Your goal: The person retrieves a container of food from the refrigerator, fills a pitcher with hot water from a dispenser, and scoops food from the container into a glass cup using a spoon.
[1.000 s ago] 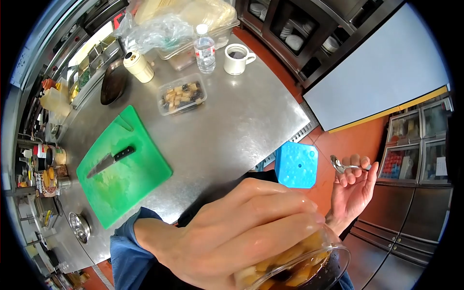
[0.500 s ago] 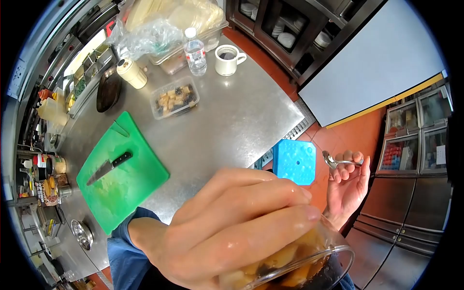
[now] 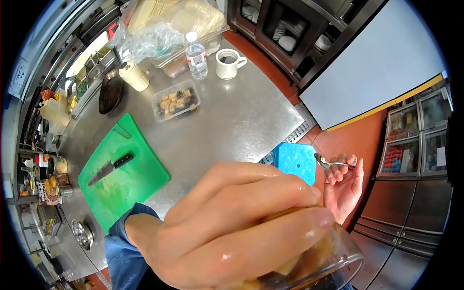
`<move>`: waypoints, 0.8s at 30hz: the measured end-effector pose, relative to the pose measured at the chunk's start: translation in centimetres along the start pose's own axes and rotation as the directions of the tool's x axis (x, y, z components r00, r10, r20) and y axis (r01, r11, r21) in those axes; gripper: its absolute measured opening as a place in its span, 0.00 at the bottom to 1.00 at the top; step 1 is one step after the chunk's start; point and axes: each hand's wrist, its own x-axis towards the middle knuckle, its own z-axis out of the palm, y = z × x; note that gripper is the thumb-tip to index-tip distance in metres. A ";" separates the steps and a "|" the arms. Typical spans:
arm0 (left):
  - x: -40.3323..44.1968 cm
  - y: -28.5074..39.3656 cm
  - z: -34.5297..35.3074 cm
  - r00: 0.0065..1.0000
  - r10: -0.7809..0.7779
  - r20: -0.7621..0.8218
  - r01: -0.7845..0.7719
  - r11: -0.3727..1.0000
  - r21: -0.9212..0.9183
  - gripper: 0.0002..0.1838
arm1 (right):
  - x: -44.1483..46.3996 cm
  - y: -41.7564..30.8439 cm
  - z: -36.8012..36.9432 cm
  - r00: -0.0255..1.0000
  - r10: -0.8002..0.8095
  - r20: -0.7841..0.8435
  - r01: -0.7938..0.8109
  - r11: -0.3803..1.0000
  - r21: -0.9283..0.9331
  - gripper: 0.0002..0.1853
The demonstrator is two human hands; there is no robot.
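Observation:
My left hand point(image 3: 232, 227) fills the lower middle, very close to the camera, its fingers wrapped round a clear glass point(image 3: 345, 258). Pale yellow-brown chunks and dark liquid show through the glass wall. The glass looks tilted, and its lower part runs out of view. Farther off on the right, my right hand point(image 3: 343, 186) is raised with a metal spoon point(image 3: 326, 162) held in its curled fingers. The spoon's bowl points left, over a blue stool-like block point(image 3: 296, 162).
On the steel table point(image 3: 227, 125) lie a green cutting board point(image 3: 130, 179) and a knife point(image 3: 111, 169). Behind stand a plastic tub of cubes point(image 3: 176, 101), a water bottle point(image 3: 196, 58), a white mug point(image 3: 229, 63) and a cream shaker point(image 3: 134, 76). A metal bowl point(image 3: 82, 234) sits at left.
My left hand and the glass have shifted slightly right. My right hand has moved a little left with the spoon, whose bowl now overlaps the blue block in view.

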 end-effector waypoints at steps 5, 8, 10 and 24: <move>0.6 1.3 1.8 0.994 -0.039 -0.104 0.057 0.983 0.173 0.23 | 0.0 -0.1 -0.4 1.000 0.007 0.006 -0.007 1.000 -0.015 0.15; 0.7 1.0 0.3 0.999 -0.035 0.012 0.033 0.992 0.124 0.24 | 0.0 0.0 -0.5 1.000 0.005 -0.023 -0.005 1.000 0.006 0.15; 0.6 0.8 0.2 0.999 -0.026 0.037 0.022 0.993 0.112 0.25 | -0.1 -0.1 -0.8 1.000 0.011 -0.007 -0.011 1.000 0.009 0.15; 0.9 1.4 2.0 0.997 0.004 -0.080 0.010 0.985 0.173 0.15 | -0.6 -0.1 -2.2 1.000 0.021 0.006 -0.022 0.998 0.056 0.14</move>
